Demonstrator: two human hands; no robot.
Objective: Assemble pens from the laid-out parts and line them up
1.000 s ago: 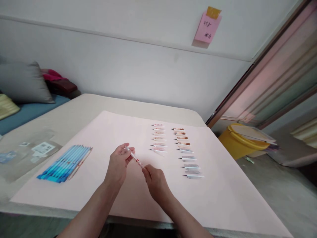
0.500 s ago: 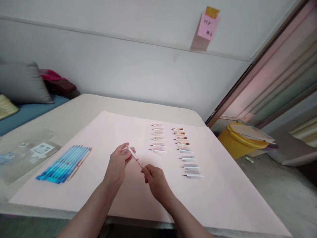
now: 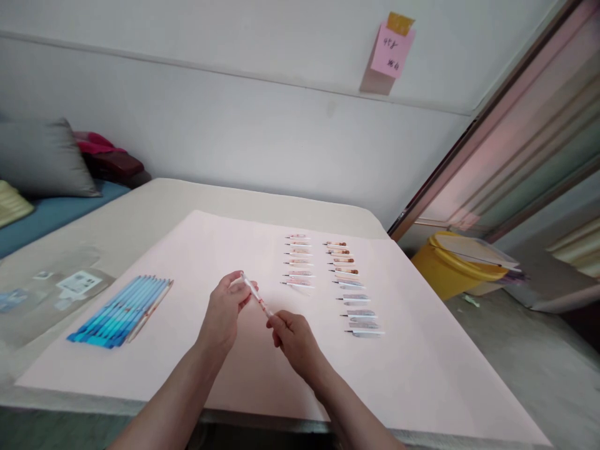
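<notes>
Watching from my remote station, I saw the left hand (image 3: 225, 309) pinch the upper end of a slim white-and-red pen (image 3: 259, 297) between thumb and fingers, while the right hand (image 3: 294, 334) gripped its lower end. The pen slanted between both hands, over a pale pink sheet (image 3: 422, 369). On the sheet to their left, I counted off a bank of blue pens (image 3: 122, 309) lying side by side; to their right, a shorter column (image 3: 300, 274) and a longer column (image 3: 360, 314) of slender pieces lay across it.
</notes>
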